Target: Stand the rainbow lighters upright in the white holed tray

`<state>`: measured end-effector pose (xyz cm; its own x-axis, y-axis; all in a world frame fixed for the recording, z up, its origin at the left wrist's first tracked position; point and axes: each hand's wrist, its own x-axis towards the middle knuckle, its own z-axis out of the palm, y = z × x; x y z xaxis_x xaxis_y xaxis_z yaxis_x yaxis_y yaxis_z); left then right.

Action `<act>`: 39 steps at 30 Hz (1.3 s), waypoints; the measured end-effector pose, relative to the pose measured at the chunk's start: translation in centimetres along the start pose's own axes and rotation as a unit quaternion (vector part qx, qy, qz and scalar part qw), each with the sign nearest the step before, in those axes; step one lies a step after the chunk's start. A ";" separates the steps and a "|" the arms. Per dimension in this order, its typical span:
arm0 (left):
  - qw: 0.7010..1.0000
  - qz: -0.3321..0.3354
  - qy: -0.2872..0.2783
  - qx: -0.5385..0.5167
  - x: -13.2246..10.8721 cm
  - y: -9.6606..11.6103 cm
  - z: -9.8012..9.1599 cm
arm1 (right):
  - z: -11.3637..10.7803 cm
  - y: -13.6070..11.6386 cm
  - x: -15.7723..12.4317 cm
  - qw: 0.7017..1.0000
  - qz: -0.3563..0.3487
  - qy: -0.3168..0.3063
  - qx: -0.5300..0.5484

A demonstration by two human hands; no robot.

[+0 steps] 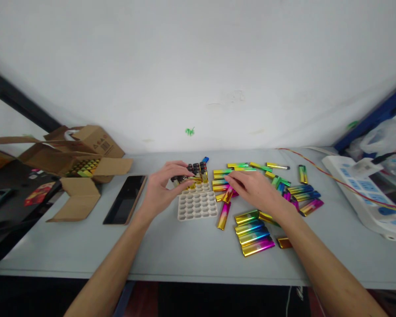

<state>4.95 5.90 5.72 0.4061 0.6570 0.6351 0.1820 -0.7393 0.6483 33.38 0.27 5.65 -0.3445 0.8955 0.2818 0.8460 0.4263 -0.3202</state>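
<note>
A white slotted tray (198, 207) lies on the grey table, with several lighters (198, 169) standing in its far rows. My left hand (163, 187) is at the tray's far left corner, fingers pinched on a lighter there. My right hand (255, 189) reaches over a spread of iridescent gold, green and pink lighters (252, 233) to the right of the tray. Its fingers are curled on a pink and gold lighter (227, 194) beside the tray's right edge. Another lighter (223, 215) lies just below that one.
An open cardboard box (75, 160) with more lighters stands at the left, a loose flap (75, 200) in front of it. A dark phone (125, 199) lies between box and tray. A white power strip (366, 193) with coloured wires sits at the right. The wall is close behind.
</note>
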 end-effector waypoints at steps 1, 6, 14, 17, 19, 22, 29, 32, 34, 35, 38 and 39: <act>0.999 0.006 -0.012 0.032 0.0 -0.1 0.3 | 0.0 0.0 0.0 1.000 -0.001 0.000 -0.001; 0.985 0.060 -0.066 0.147 -0.2 -0.6 1.4 | -0.1 -0.1 0.0 1.000 0.003 0.000 -0.004; 0.964 0.075 -0.081 0.243 0.1 -0.6 1.8 | -0.5 0.0 0.1 1.000 0.001 0.006 0.001; 0.958 0.049 -0.102 0.263 0.2 -0.4 1.8 | -0.8 0.5 0.0 1.000 0.013 0.015 -0.001; 0.953 0.042 -0.107 0.280 0.2 -0.5 1.9 | -1.1 1.1 0.0 0.999 0.030 0.031 -0.001; 0.945 0.059 -0.104 0.303 0.0 -0.9 2.0 | -1.9 2.4 -0.1 0.995 0.065 0.075 -0.016; 0.941 0.077 -0.084 0.319 -0.2 -1.6 1.8 | -2.6 8.4 -1.0 0.968 0.147 0.179 -0.091; 0.943 0.076 -0.066 0.317 -0.3 -1.9 1.4 | -1.8 10.6 -1.6 0.968 0.174 0.144 -0.109; 0.946 0.077 -0.055 0.309 -0.3 -1.9 1.2 | -1.1 11.4 -2.0 0.961 0.216 0.105 -0.137; 0.948 0.079 -0.047 0.305 -0.4 -1.8 1.1 | -0.8 11.6 -2.2 0.956 0.238 0.085 -0.149; 0.951 0.096 -0.008 0.293 -0.5 -1.0 1.1 | -0.1 11.9 -2.2 0.947 0.272 0.045 -0.165; 0.952 0.103 0.009 0.287 -0.5 -0.5 1.1 | 0.0 12.0 -2.1 0.947 0.272 0.042 -0.164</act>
<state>5.68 5.81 4.59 0.4719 0.4882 0.7341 0.5620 -0.8082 0.1762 44.24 3.44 1.23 0.2002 0.9521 0.2311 0.9749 -0.1701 -0.1438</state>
